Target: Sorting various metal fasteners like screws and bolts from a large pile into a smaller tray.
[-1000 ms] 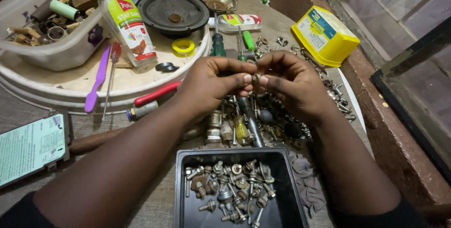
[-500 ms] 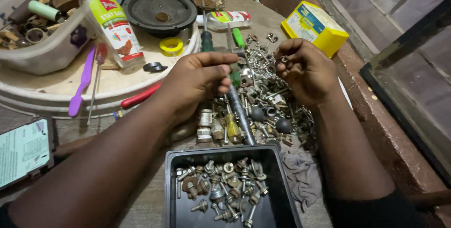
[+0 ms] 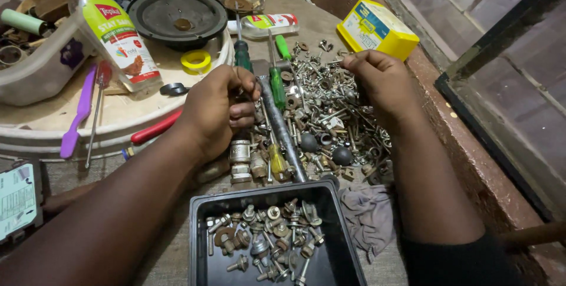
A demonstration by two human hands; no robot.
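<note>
Since the earlier frames the two hands have parted: they were pinched together over the heap and now sit well apart. The left hand (image 3: 219, 112) is curled nearly closed at about 9 o'clock of the pile of screws and nuts (image 3: 330, 115), its fingers folded in beside the shaft of a green-handled screwdriver (image 3: 243, 56); whether it grips anything small cannot be told. The right hand (image 3: 383, 82) rests at the 2 o'clock edge of the pile, fingers bent and pinched together over the loose hardware, and what lies between the fingertips is hidden. A second green screwdriver (image 3: 277, 82) lies in the pile with its long axis running from 12 to 6 o'clock, handle toward 6. At 6 o'clock of the hands stands a black tray (image 3: 200, 245) holding sorted bolts and washers, with a grey rag (image 3: 368, 215) just beside it at 3 o'clock. Farther out on the counter, a yellow box (image 3: 377, 29) sits at 1 o'clock, and a round white tray (image 3: 35, 138) at 10 o'clock bears a speaker cone (image 3: 177, 15) and a bottle (image 3: 115, 35).
</note>
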